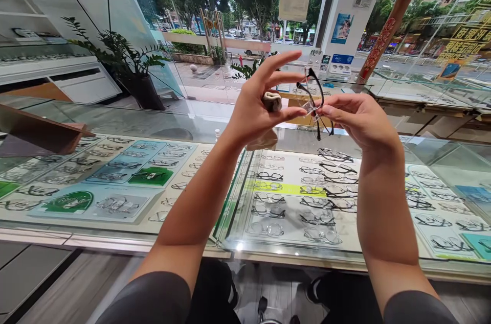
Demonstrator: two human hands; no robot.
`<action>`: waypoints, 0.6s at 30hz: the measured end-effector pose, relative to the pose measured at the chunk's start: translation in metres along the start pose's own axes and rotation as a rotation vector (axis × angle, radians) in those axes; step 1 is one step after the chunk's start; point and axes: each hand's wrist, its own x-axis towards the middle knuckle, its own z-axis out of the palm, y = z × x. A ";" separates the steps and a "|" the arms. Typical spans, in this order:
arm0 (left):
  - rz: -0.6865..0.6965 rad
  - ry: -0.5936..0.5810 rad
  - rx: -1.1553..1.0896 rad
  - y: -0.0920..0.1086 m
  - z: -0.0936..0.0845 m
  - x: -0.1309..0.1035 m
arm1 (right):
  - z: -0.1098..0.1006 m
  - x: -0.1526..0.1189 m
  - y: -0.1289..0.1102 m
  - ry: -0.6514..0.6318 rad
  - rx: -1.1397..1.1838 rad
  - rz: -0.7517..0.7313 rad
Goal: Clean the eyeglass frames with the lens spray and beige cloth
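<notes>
A pair of glasses (311,107) with dark temple tips is held up above the glass display case, turned on end between both hands. My left hand (264,91) has its thumb at the glasses near the middle, its upper fingers stretched out, and a crumpled beige cloth (272,101) tucked in the palm. Part of that cloth hangs below the hand. My right hand (355,114) pinches the glasses from the right with thumb and fingertips. Some fingers of the right hand are hidden behind others.
Below the hands is the glass display case (238,255) with rows of glasses inside. A brown stand (57,132) rests on the left, near a potted plant (140,86). Behind are large windows, a wooden post (399,12) and another glass counter at right.
</notes>
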 end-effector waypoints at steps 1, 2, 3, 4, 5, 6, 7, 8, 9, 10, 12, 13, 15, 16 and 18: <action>-0.012 -0.004 -0.028 0.002 -0.003 0.001 | -0.001 -0.001 -0.001 0.025 -0.001 -0.005; -0.025 -0.003 -0.056 0.004 -0.005 0.003 | -0.003 -0.002 -0.002 0.050 -0.002 -0.009; -0.036 0.005 -0.079 0.005 -0.008 0.004 | -0.006 -0.003 -0.002 0.078 -0.004 -0.011; -0.037 0.015 -0.096 0.007 -0.011 0.005 | -0.008 -0.006 -0.002 0.109 -0.006 -0.010; -0.030 0.026 -0.106 0.008 -0.013 0.006 | -0.012 -0.009 -0.003 0.141 -0.007 -0.003; -0.017 0.037 -0.111 0.009 -0.015 0.007 | -0.016 -0.014 -0.003 0.173 -0.005 0.010; -0.002 0.046 -0.115 0.010 -0.017 0.007 | -0.021 -0.021 -0.003 0.208 0.000 0.025; 0.012 0.051 -0.123 0.012 -0.018 0.008 | -0.027 -0.030 -0.003 0.243 0.006 0.044; 0.022 0.051 -0.138 0.014 -0.019 0.008 | -0.034 -0.040 -0.002 0.276 0.011 0.068; 0.024 0.047 -0.165 0.017 -0.019 0.009 | -0.041 -0.053 -0.002 0.307 0.013 0.097; 0.013 0.024 -0.253 0.021 -0.019 0.009 | -0.059 -0.083 0.000 0.362 0.007 0.173; 0.010 0.006 -0.306 0.023 -0.019 0.010 | -0.068 -0.100 0.002 0.393 -0.003 0.217; 0.019 -0.022 -0.393 0.026 -0.019 0.010 | -0.088 -0.134 0.008 0.455 -0.037 0.313; 0.036 -0.025 -0.419 0.026 -0.018 0.010 | -0.097 -0.152 0.012 0.501 -0.055 0.353; 0.082 -0.009 -0.438 0.025 -0.016 0.009 | -0.112 -0.185 0.023 0.588 -0.085 0.434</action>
